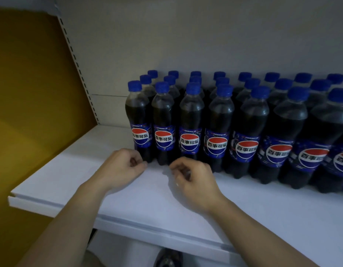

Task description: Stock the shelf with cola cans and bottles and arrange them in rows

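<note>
Several cola bottles [217, 122] with blue caps and blue labels stand upright in three rows on the white shelf [74, 170], filling it from the middle to the right edge. My left hand [121, 166] hovers just in front of the leftmost front bottle [138, 120], fingers curled with nothing in them. My right hand [193, 182] hangs over the shelf in front of the third front bottle [191, 124], fingers loosely curled and holding nothing. Neither hand touches a bottle. No cans are in view.
A yellow panel [32, 78] closes the left side beside a slotted white upright [78, 68]. The shelf's left part holds no bottles. A dark round object [167, 258] shows below the shelf's front edge [166, 234].
</note>
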`<state>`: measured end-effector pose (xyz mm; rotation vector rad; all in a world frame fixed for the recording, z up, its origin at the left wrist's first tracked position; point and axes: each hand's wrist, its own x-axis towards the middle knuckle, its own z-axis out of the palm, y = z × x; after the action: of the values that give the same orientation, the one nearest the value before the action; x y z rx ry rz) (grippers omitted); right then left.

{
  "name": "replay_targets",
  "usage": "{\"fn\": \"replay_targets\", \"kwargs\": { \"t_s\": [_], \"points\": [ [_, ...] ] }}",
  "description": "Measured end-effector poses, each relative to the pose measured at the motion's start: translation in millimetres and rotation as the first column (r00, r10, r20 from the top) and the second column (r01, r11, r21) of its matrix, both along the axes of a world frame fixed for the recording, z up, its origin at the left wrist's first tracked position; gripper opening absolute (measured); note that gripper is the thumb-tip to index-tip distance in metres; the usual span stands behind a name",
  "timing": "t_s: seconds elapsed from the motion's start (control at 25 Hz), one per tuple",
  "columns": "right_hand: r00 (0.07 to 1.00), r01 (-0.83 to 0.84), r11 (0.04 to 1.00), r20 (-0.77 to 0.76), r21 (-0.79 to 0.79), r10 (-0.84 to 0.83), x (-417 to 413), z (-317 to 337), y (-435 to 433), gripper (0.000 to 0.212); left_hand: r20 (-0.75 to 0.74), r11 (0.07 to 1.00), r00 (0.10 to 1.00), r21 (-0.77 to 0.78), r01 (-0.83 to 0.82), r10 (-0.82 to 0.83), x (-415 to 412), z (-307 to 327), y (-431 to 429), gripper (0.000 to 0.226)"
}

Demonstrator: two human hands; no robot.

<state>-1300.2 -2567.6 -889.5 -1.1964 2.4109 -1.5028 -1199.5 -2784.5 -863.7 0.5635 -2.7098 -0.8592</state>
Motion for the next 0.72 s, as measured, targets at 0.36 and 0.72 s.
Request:
{"fn": "replay_targets", "kwargs": {
  "t_s": [0.36, 0.72],
  "points": [
    [0.985, 0.158, 0.980, 0.091, -0.125, -0.147, 0, 23, 35, 0.024, -0.088, 0.843, 0.877, 0.245, 0.479, -0.473, -30, 3, 68, 0.013],
    [0.992, 0.125, 0.968, -0.022, 0.216, -0.124, -43, 18, 112, 0.023, -0.084, 0.778, 0.774, -0.035, 0.627, -0.628, -65, -2, 133, 0.015]
  ]
}}
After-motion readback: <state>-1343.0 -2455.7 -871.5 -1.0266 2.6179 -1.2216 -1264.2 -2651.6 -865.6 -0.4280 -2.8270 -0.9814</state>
